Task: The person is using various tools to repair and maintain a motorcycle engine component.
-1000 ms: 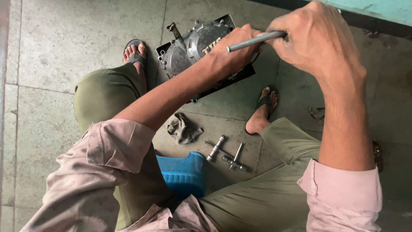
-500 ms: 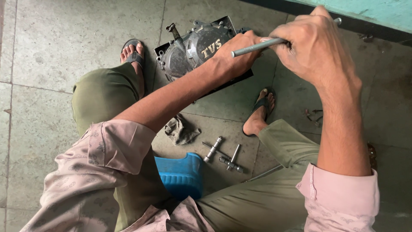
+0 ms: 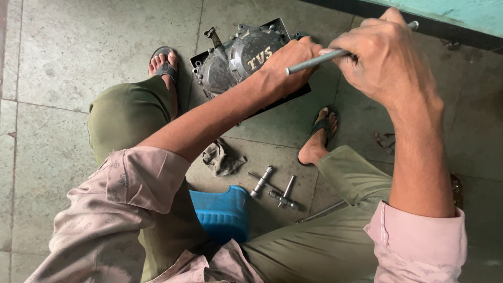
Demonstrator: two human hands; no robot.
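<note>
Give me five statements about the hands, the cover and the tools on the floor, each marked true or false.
1. The right hand grips a metal rod. True.
2. The left hand rests on the engine cover. True.
3. The engine cover sits on the blue stool. False: it sits on a dark tray on the floor, beyond the stool.
4. A rag lies on the floor between the legs. True.
5. The sockets lie on the tray. False: they lie on the floor beside the stool.
</note>
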